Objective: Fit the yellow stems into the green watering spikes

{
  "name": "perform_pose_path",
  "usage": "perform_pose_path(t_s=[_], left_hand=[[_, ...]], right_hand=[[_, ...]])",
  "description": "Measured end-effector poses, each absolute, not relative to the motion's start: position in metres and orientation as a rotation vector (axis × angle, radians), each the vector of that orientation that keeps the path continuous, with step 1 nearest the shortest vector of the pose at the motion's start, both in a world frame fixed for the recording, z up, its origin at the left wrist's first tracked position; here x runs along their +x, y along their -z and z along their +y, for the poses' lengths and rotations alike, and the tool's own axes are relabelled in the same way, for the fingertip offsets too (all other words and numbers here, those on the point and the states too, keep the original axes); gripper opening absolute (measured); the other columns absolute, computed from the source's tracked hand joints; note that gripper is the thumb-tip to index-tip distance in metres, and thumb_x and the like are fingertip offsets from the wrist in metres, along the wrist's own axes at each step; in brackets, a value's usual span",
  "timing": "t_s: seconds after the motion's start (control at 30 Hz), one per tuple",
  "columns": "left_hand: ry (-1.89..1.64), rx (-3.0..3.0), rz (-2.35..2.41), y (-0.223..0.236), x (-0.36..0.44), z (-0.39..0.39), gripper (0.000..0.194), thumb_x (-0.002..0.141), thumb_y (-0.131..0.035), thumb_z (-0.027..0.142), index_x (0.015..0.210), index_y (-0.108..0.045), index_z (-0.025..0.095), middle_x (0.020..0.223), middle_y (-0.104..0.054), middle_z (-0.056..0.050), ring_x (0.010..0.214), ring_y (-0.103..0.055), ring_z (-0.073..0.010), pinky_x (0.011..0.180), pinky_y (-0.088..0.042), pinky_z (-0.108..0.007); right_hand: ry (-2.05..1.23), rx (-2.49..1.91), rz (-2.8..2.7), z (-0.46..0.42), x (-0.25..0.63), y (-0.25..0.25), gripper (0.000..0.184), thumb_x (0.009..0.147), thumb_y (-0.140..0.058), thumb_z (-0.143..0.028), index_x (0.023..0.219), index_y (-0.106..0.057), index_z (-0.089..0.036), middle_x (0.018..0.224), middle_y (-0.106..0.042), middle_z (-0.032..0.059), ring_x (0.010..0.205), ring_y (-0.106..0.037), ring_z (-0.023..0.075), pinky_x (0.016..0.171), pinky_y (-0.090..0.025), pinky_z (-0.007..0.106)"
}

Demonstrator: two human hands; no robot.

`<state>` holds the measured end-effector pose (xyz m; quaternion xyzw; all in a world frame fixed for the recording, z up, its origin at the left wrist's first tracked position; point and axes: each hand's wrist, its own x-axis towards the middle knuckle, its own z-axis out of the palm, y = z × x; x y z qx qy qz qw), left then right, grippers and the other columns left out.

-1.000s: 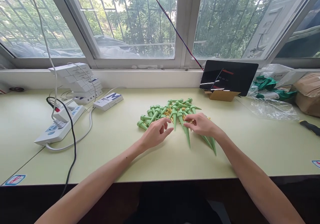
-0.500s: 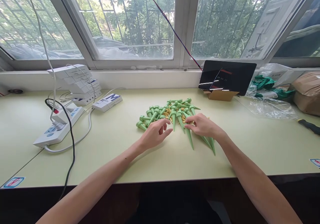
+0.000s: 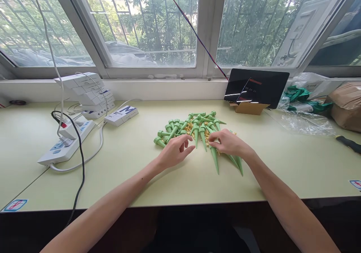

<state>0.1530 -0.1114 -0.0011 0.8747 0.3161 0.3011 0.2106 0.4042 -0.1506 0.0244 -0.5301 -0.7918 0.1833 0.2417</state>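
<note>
A pile of several green plastic cone spikes [image 3: 194,127] lies on the pale green table [image 3: 135,170], with small yellow bits among them. My right hand [image 3: 229,143] rests on the pile's near right side, its fingers pinched on the thick end of one green spike [image 3: 215,158] that points toward me. More spikes [image 3: 237,162] stick out under my right wrist. My left hand [image 3: 175,151] hovers just left of that, fingers loosely curled and apart, touching the table by the pile and holding nothing.
A white power strip [image 3: 66,142] with plugged cables and a black cord [image 3: 80,162] sits at left, beside stacked white boxes [image 3: 87,91]. A dark tablet [image 3: 256,87] leans on a cardboard box at the back. Plastic bags [image 3: 304,102] and a black-handled tool [image 3: 349,144] lie at right.
My right hand has drawn one spike slightly toward me and to the right out of the pile. My left hand has hardly moved.
</note>
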Motion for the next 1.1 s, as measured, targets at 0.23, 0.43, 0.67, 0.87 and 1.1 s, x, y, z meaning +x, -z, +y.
perform_pose_path(t_s=[0.23, 0.43, 0.67, 0.87, 1.1], left_hand=[[-0.838, 2.444, 0.875, 0.001, 0.153, -0.111, 0.019, 0.091, -0.054, 0.035, 0.103, -0.057, 0.021, 0.077, -0.058, 0.001, 0.052, -0.047, -0.0085, 0.056, -0.043, -0.023], [-0.825, 2.452, 0.883, 0.001, 0.153, -0.111, 0.018, 0.091, -0.054, 0.034, 0.103, -0.057, 0.021, 0.076, -0.057, 0.002, 0.052, -0.046, -0.0081, 0.056, -0.043, -0.023], [-0.825, 2.455, 0.876, 0.002, 0.153, -0.111, 0.018, 0.091, -0.054, 0.034, 0.103, -0.057, 0.021, 0.076, -0.056, 0.002, 0.053, -0.045, -0.0082, 0.056, -0.042, -0.022], [-0.821, 2.458, 0.881, 0.002, 0.153, -0.111, 0.018, 0.091, -0.054, 0.033, 0.104, -0.057, 0.020, 0.076, -0.056, 0.002, 0.053, -0.045, -0.0079, 0.057, -0.042, -0.022], [-0.812, 2.477, 0.870, 0.001, 0.153, -0.112, 0.017, 0.092, -0.053, 0.033, 0.100, -0.058, 0.019, 0.075, -0.056, 0.002, 0.053, -0.045, -0.0079, 0.058, -0.041, -0.022]], right_hand=[[-0.492, -1.455, -2.157, -0.151, 0.402, -0.024, 0.011, 0.083, -0.062, -0.031, 0.081, -0.067, -0.022, 0.083, -0.071, 0.0022, 0.063, -0.057, 0.0151, 0.059, -0.040, 0.028], [-0.503, -1.451, -2.174, -0.150, 0.400, -0.023, 0.007, 0.081, -0.063, -0.025, 0.085, -0.068, -0.021, 0.083, -0.070, 0.0033, 0.072, -0.060, 0.0176, 0.064, -0.043, 0.029], [-0.463, -1.455, -2.202, -0.151, 0.398, -0.024, 0.009, 0.082, -0.060, -0.021, 0.088, -0.066, -0.021, 0.084, -0.070, 0.0034, 0.073, -0.061, 0.0180, 0.065, -0.043, 0.029], [-0.400, -1.470, -2.223, -0.152, 0.397, -0.025, 0.009, 0.082, -0.060, -0.023, 0.088, -0.066, -0.021, 0.085, -0.070, 0.0029, 0.075, -0.061, 0.0179, 0.065, -0.042, 0.028], [-0.202, -1.613, -2.020, -0.147, 0.390, -0.017, 0.014, 0.089, -0.057, -0.031, 0.094, -0.064, -0.021, 0.076, -0.070, 0.0015, 0.068, -0.058, 0.0177, 0.062, -0.039, 0.028]])
